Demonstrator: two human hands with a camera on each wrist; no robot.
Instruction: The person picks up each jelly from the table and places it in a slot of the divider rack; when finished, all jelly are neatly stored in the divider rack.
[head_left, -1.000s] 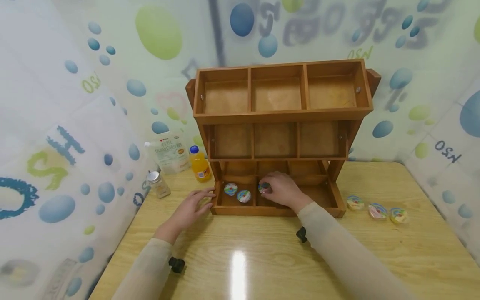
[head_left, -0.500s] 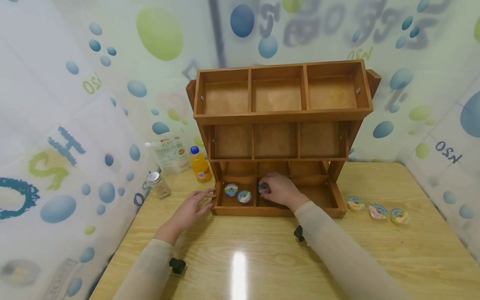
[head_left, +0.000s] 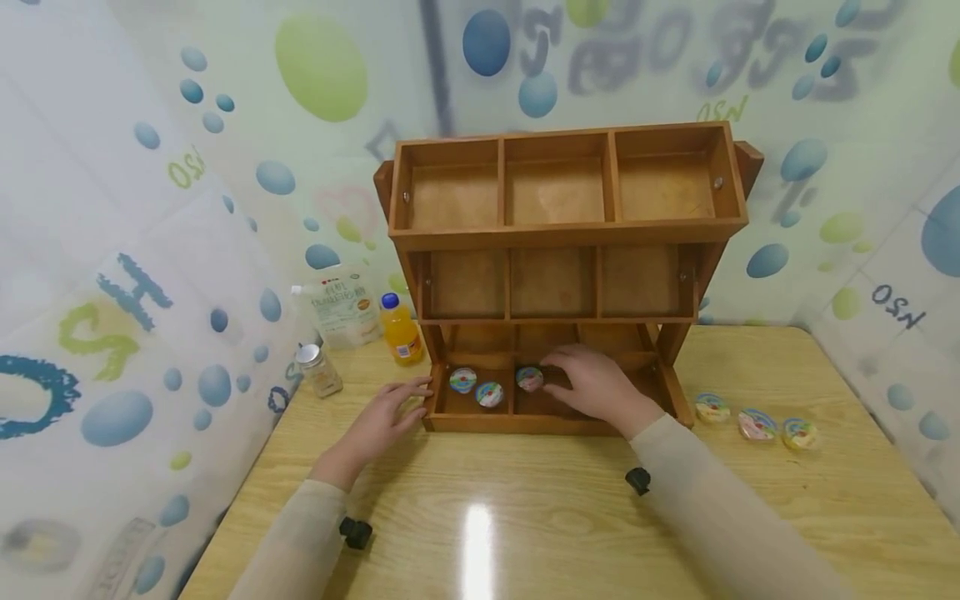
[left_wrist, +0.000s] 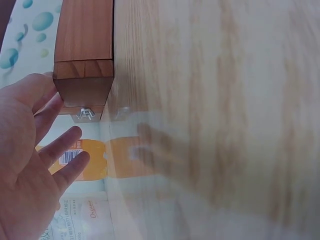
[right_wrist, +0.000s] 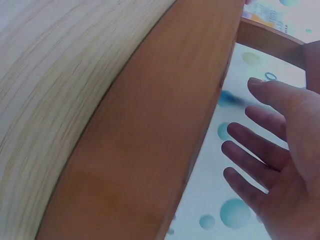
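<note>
A brown wooden three-tier rack (head_left: 558,234) has compartments in each tier. In its bottom tier, two small lidded cups, one behind (head_left: 462,381) and one in front (head_left: 490,394), lie in the left compartment. A third lidded cup (head_left: 529,379) lies in the middle one. My right hand (head_left: 596,385) hovers just right of that cup with its fingers spread, holding nothing; the right wrist view shows the empty palm (right_wrist: 295,165). At the rack's lower left end, my left hand (head_left: 382,423) rests straight fingertips against the wood (left_wrist: 82,70).
Three more lidded cups, the left one (head_left: 712,407), the middle one (head_left: 757,425) and the right one (head_left: 800,433), lie on the table (head_left: 555,517) right of the rack. Left of it stand an orange drink bottle (head_left: 401,332), a white pouch (head_left: 345,308) and a shaker jar (head_left: 319,371).
My right hand has let go of the cup in the middle compartment and moved right, its fingers opening. The cup stays in place. My left hand has not visibly moved.
</note>
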